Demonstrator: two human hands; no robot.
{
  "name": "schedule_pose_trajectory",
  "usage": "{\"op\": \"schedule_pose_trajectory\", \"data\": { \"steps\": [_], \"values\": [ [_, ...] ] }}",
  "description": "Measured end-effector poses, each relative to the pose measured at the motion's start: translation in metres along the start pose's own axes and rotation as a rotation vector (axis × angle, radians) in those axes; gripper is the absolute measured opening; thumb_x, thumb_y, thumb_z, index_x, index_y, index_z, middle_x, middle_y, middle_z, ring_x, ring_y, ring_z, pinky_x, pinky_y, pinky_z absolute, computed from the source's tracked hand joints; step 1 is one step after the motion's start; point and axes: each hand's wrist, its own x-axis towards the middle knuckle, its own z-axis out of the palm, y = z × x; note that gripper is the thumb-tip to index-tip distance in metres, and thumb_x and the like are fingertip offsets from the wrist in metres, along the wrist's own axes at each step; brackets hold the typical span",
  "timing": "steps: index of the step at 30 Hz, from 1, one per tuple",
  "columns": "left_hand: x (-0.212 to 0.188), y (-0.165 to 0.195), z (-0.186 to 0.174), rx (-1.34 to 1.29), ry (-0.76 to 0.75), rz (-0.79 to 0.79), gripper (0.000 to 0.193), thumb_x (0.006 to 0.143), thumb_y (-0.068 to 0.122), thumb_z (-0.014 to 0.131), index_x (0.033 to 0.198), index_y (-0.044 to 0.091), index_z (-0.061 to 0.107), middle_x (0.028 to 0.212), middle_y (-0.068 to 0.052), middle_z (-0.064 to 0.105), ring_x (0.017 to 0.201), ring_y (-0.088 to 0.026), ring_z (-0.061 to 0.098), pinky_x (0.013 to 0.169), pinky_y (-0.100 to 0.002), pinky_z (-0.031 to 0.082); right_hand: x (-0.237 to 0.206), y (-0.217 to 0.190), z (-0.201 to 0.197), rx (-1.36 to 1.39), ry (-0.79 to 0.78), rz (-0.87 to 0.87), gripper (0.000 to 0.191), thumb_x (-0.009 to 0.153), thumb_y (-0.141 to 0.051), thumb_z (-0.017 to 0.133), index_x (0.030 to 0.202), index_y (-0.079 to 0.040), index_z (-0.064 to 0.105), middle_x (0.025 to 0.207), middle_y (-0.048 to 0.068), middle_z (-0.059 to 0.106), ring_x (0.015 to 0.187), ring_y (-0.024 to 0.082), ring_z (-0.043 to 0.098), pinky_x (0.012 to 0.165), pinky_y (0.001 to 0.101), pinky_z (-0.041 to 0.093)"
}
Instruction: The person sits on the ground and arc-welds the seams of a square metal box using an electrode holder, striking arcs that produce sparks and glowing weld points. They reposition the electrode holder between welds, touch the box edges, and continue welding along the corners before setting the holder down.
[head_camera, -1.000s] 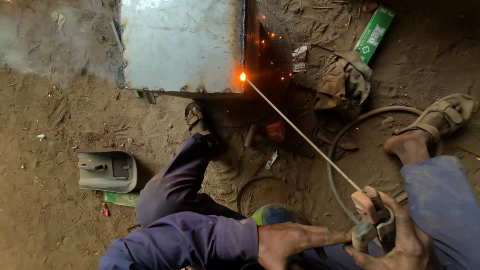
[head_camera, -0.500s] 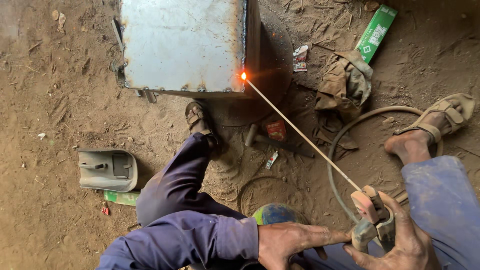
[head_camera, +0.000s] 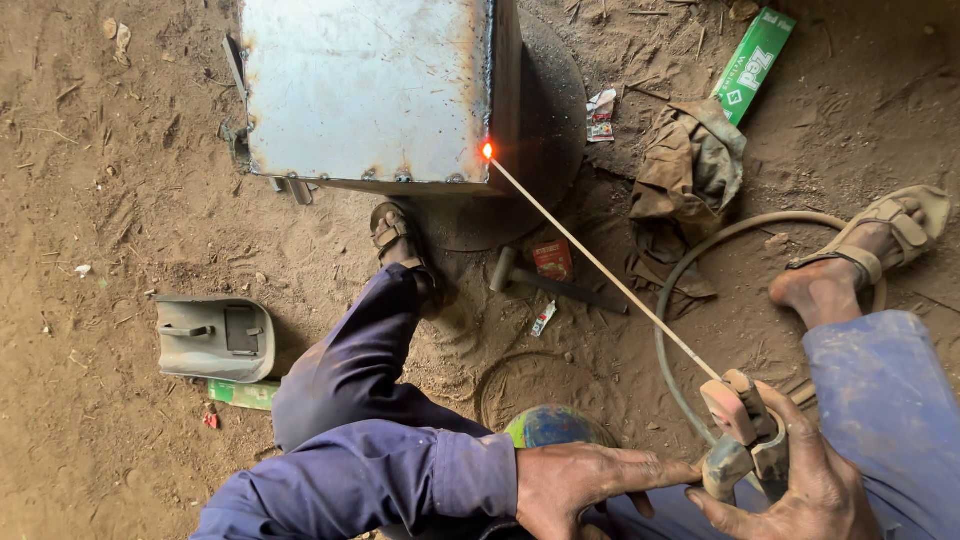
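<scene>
My right hand (head_camera: 800, 490) sits low in front of me, palm turned inward, its fingers and thumb wrapped tight around a grip, the wrist running back under a dusty blue sleeve. My left hand (head_camera: 585, 485) lies just beside it, knuckles up, its fingers (head_camera: 660, 470) stretched out flat toward the right hand until the tips come up against what the right hand clasps; the left forearm, in a dark blue cuff, comes in level from the side away from the right hand. Both hands are close together, the left steadying, the right clenched.
</scene>
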Motion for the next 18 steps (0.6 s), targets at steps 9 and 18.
{"op": "schedule_pose_trajectory", "data": {
  "steps": [9,18],
  "values": [
    [0.001,0.005,-0.002,0.013,0.017,0.026,0.105,0.079,0.037,0.066,0.169,0.005,0.020,0.164,-0.021,0.034,0.148,-0.036,0.041,0.127,-0.043,0.039,0.004,-0.019,0.000,0.114,-0.018,0.135,0.114,0.057,-0.034,0.093,0.149,0.004,0.038,0.135,0.026,0.065,0.117,0.030,0.071,0.093,0.0384,0.060],
    [-0.002,-0.008,0.000,-0.021,0.011,0.057,0.116,0.086,0.074,0.063,0.169,0.007,0.019,0.166,-0.017,0.031,0.152,-0.032,0.036,0.129,-0.043,0.037,0.008,-0.030,-0.002,-0.076,0.013,0.065,0.113,0.051,-0.034,0.094,0.142,0.007,0.041,0.136,0.023,0.066,0.120,0.031,0.068,0.096,0.0397,0.058]
  ]
}}
